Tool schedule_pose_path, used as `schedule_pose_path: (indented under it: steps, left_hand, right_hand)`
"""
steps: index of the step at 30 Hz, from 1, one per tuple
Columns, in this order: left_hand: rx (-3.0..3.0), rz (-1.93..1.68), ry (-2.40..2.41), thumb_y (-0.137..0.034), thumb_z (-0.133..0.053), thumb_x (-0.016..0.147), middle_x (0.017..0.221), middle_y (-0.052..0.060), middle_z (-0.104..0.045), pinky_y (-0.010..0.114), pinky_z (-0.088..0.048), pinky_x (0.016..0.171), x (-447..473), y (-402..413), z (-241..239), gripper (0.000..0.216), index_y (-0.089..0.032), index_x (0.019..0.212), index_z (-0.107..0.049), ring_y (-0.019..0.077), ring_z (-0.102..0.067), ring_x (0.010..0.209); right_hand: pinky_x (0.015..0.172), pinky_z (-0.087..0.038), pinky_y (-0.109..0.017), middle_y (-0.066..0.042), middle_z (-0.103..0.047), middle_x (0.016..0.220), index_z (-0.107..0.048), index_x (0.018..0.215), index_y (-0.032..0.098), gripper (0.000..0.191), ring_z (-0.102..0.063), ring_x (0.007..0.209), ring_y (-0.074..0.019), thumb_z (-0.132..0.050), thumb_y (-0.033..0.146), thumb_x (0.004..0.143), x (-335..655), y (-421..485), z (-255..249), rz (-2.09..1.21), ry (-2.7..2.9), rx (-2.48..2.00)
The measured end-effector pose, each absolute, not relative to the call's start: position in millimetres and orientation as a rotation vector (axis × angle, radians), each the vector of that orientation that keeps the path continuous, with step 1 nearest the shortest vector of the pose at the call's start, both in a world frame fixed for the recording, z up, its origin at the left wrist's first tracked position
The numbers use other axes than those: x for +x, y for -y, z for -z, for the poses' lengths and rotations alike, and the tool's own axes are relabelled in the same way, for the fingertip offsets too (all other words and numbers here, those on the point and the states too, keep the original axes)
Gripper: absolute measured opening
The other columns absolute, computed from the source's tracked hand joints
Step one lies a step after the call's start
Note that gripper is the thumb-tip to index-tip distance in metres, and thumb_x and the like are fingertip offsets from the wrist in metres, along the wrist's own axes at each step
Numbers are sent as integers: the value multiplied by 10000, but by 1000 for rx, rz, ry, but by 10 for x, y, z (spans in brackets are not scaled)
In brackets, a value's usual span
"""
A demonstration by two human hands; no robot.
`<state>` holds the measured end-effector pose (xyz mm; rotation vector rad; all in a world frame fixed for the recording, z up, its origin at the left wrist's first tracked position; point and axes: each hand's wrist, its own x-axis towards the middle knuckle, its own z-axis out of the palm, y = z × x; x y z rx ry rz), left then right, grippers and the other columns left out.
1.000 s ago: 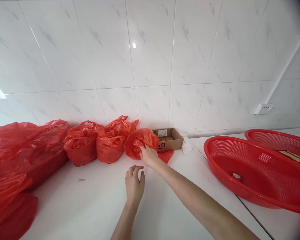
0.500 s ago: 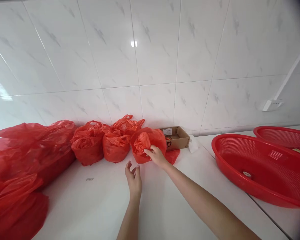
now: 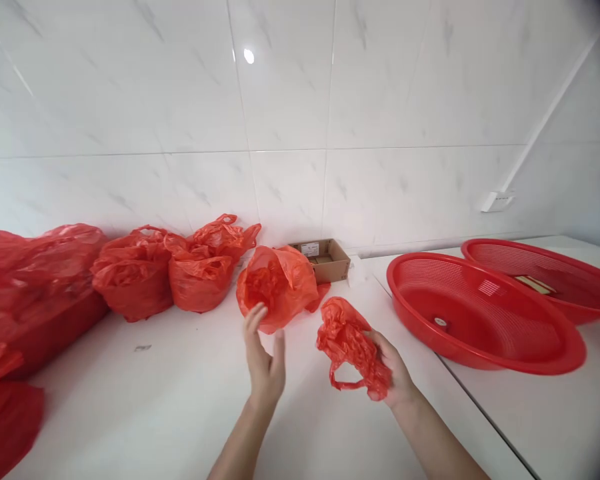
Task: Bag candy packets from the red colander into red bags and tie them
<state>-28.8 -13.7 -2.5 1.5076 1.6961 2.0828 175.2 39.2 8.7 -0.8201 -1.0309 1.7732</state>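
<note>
A crumpled red plastic bag (image 3: 353, 347) is gripped by my right hand (image 3: 397, 370), held over the white table with one handle loop hanging down. My left hand (image 3: 265, 360) holds nothing; its fingers and thumb are apart. Just beyond its fingertips lies a larger red plastic bag (image 3: 297, 283), its mouth facing me and more crumpled red plastic inside. Whether the left fingertips touch that bag, I cannot tell.
Filled red bags (image 3: 200, 283) line the wall on the left. Behind the open bag stands a small cardboard box (image 3: 333, 267), with white tissue (image 3: 361, 270) beside it. Two red plastic baskets (image 3: 405, 313) occupy the right side. A socket (image 3: 497, 201) is on the wall.
My right hand has drawn a crumpled bag out of the larger bag and moved right and closer. My left hand has opened wider. The view has shifted to the right.
</note>
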Motion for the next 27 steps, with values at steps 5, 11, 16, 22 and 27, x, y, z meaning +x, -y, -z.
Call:
schedule_pose_path:
  steps: [5,11,16,22,27]
  left_hand:
    - [1622,-1479,-1166,-314,-744,737,1413,127,-486,462,-354,1079,389,301,4,721,-253,1387,-438,311,-442,1302]
    - [1095,-1274,-1131,-447,-643,801,812,71,-702,411,-516,791,401,317,63,278,-175,802,-701,246,-635,783]
    - [806,-1277,-1094,-588,-463,873,1050,151,-698,480,-530,835,260,446,99,527,-147,1073,-672,295,-651,953]
    - [668,-1215,-906,-566,-468,891,1108,155,-690,485,-516,876,365,589,118,520,-137,1116,-659,296,-652,993]
    - [635,-1229,-1157,-593,-510,851,832,121,-714,435,-543,771,132,610,223,539,-101,976,-691,250,-684,723]
  right_hand:
    - [897,-490,-387,-76,-671,1019,-633,1002,206,289,-629,983,-243,-571,448,857,1944,-234,-151,-1833,964,-748]
    - [619,-470,-291,45,-478,572,-582,972,241,300,-534,591,-151,-606,508,835,2168,-113,-164,-1874,963,-649]
    - [640,-450,-264,79,-426,557,-538,936,258,275,-527,616,-129,-708,399,772,2297,-157,-216,-1694,1061,-717]
    - [923,-432,-352,-54,-587,1208,-596,1121,265,363,-552,1086,-208,-689,371,786,2045,-33,-124,-1262,1748,-952]
    - [570,-380,-249,41,-501,645,-572,820,200,233,-469,598,-116,-580,427,870,2113,-102,8,-1354,1743,-1021]
